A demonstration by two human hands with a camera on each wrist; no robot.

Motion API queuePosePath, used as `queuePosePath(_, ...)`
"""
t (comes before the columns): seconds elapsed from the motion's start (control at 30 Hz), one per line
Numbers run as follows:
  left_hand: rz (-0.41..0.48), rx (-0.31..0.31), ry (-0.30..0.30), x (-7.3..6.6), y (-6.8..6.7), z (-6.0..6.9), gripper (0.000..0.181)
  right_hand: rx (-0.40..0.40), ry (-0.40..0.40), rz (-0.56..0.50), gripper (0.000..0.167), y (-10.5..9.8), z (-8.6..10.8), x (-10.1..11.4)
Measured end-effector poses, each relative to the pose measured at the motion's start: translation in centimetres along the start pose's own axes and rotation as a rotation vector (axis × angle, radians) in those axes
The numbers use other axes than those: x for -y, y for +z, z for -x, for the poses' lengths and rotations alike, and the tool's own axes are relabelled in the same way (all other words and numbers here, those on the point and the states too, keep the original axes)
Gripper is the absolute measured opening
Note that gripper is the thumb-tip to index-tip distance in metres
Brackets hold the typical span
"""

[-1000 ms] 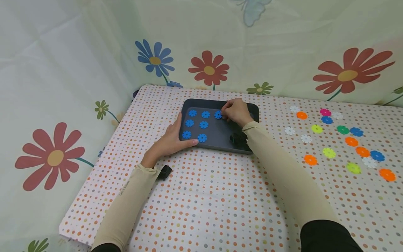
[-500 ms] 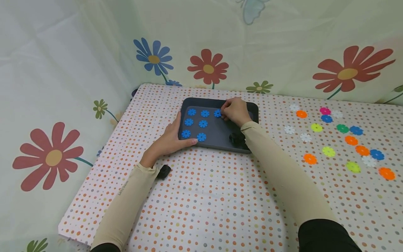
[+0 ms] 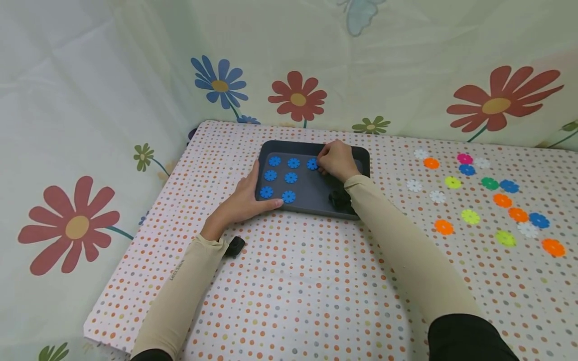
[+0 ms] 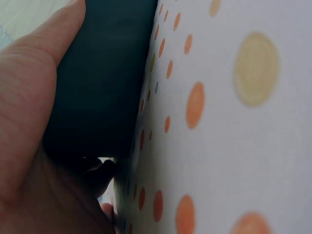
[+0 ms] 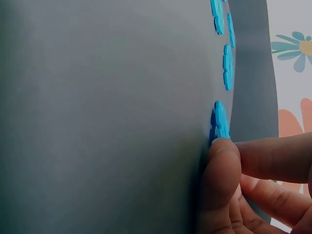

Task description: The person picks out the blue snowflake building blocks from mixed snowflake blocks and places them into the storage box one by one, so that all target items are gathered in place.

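Observation:
A dark grey baking tray point(image 3: 316, 213) lies on the dotted tablecloth, with several blue snowflake discs point(image 3: 291, 177) set in rows on its left part. My left hand point(image 3: 244, 199) grips the tray's near left corner, thumb along the front rim and fingers by the left side. In the left wrist view the thumb lies along the dark tray wall point(image 4: 102, 73); other fingers are partly hidden behind the corner. Over the tray's right part, my right hand point(image 3: 337, 159) pinches the edge of a blue snowflake disc point(image 5: 222, 119) between thumb and index finger, close to the tray's floor.
Loose snowflake discs in orange point(image 3: 444, 227), white point(image 3: 437, 196), yellow-green point(image 3: 470, 216), green point(image 3: 489, 183), pink point(image 3: 464, 159) and blue point(image 3: 539, 220) are scattered on the right of the table. Behind the table hangs a flowered cloth point(image 3: 397, 65).
The view has shifted very slightly. Both hands stay in nearly the same place, the right one still pinching the blue snowflake disc at the end of the back row.

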State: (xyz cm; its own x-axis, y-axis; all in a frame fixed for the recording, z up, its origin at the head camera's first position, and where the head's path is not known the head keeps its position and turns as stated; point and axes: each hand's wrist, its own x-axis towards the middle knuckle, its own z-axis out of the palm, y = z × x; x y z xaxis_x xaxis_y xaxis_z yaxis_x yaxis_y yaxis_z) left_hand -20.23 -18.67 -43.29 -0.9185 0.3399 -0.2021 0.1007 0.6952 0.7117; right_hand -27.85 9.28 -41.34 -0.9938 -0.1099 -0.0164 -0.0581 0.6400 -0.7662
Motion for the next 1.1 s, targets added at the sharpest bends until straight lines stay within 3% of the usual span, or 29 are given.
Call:
queuePosePath(0.47,0.014,0.002,0.005,0.0,0.1,-0.1,0.132,0.021,0.025,-0.02,0.018,-0.5,0.5,0.0)
queuePosePath(0.7,0.02,-0.005,0.002,0.0,0.0,0.0,0.134,0.079,0.001,-0.107,0.023,-1.3,1.5,-0.6)
queuePosePath(1.1,0.018,0.011,-0.001,0.0,-0.1,0.2,0.133,-0.016,-0.051,-0.214,0.026,-3.7,3.6,-1.3)
